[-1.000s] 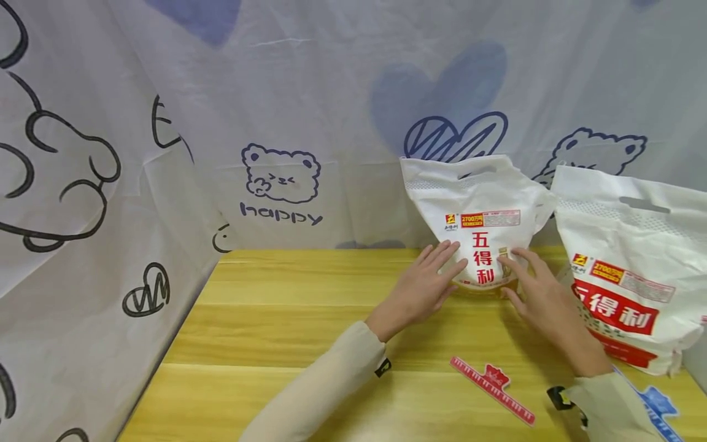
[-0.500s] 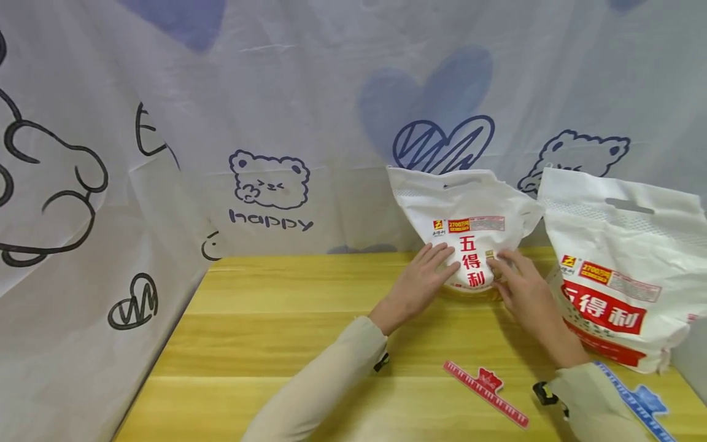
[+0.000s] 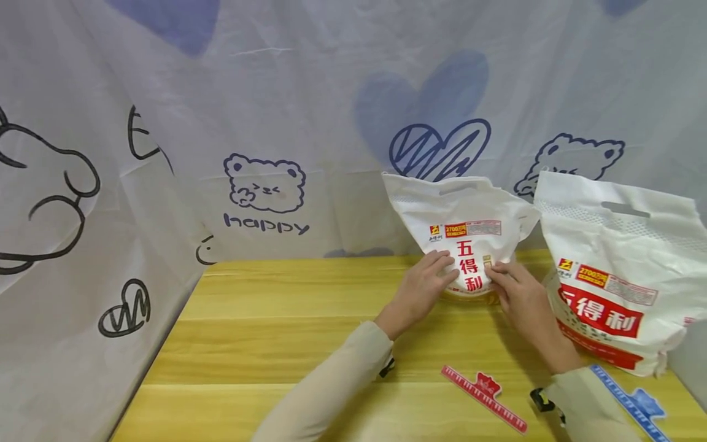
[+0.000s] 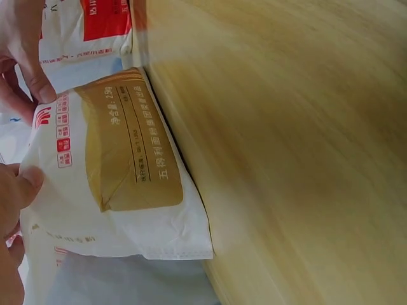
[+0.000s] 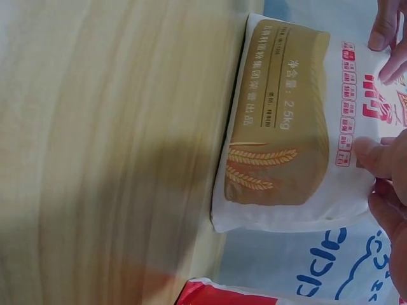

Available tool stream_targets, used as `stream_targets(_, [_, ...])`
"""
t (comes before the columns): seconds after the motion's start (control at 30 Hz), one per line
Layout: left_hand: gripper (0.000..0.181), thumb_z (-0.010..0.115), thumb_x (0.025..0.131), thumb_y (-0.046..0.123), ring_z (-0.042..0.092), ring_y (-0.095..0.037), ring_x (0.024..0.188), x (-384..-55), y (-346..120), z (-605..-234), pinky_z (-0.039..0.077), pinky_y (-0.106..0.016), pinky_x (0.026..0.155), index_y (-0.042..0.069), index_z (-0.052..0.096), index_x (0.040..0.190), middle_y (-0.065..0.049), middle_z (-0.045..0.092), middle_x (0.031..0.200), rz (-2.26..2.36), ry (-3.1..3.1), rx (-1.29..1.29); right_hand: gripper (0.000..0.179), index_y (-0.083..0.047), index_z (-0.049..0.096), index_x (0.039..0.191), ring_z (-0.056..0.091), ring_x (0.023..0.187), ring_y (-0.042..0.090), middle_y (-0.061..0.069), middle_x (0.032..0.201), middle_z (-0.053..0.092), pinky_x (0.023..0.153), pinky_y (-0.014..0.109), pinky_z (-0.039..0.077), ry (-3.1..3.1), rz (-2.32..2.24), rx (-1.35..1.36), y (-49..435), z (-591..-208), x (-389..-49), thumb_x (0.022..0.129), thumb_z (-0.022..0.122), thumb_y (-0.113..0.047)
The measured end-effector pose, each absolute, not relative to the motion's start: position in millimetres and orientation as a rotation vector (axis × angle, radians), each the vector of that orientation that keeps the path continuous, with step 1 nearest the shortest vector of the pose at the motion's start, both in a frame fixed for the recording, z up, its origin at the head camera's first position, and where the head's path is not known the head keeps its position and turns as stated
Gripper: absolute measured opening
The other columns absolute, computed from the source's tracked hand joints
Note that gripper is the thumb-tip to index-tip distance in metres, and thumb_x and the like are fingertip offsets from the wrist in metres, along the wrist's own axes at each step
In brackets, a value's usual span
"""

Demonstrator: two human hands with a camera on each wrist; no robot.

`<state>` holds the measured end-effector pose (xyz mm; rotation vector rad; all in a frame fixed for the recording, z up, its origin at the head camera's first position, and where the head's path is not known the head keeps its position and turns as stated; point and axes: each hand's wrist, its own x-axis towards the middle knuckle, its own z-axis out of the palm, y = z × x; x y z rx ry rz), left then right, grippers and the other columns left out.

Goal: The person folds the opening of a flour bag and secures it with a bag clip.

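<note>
A white flour bag (image 3: 448, 230) with red lettering stands at the back of the table against the curtain; its brown lower panel (image 5: 273, 95) shows in the right wrist view. My left hand (image 3: 417, 291) holds its left side, thumb (image 4: 30, 176) on the front of the bag and fingers bent. At the right side my right hand (image 3: 521, 304) pinches the bag between thumb and bent fingers, as seen in the right wrist view. The bag's top edge, with its slot handle, sags slightly.
A second, larger flour bag (image 3: 602, 258) with a red band stands close by on the right. Two long keyboard-printed clips lie in front, one red (image 3: 485, 396), one blue (image 3: 629, 399). A printed curtain (image 3: 331, 123) hangs behind the wooden table (image 3: 265, 344).
My right thumb and fingers have closed together on the bag's side, and my left fingers have bent more. The bag's top has sunk a little. The head view has shifted slightly.
</note>
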<state>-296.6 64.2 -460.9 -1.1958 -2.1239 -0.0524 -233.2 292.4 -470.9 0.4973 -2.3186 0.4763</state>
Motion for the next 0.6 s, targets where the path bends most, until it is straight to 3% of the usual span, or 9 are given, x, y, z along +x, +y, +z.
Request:
stream_targets(0.17, [0.018,0.068,0.096,0.009,0.061,-0.017,0.118,-297.2,68.0,-461.2,0.041,-0.027,0.112,0.018,0.078,0.108,0.000,0.070,0.120,-0.074,-2.083,-1.202,0.042,0.006,0.074,0.112,0.063,0.113,0.041,0.020,0.119,0.068,0.093,0.058,0.053,-2.303,0.470,0.494,294.2,-475.1,-233.4,0.072,0.084,0.015])
stream_targets(0.3, [0.015,0.068,0.097,0.011,0.059,-0.014,0.104,-298.1,71.6,-463.5,0.047,-0.021,0.100,0.018,0.079,0.104,0.004,0.068,0.110,-0.072,-2.083,-1.187,0.040,0.006,0.075,0.109,0.065,0.111,0.040,0.019,0.117,0.069,0.092,0.055,0.054,-2.283,0.462,0.510,296.4,-477.6,-233.9,0.071,0.083,0.018])
stream_targets(0.6, [0.014,0.067,0.099,0.014,0.060,-0.010,0.098,-298.2,70.3,-466.4,0.051,-0.021,0.091,0.021,0.079,0.097,0.008,0.070,0.103,-0.043,-2.065,-1.164,0.031,0.005,0.077,0.102,0.066,0.096,0.035,0.017,0.103,0.069,0.083,0.050,0.058,-2.251,0.425,0.601,294.7,-474.6,-234.9,0.074,0.081,0.016])
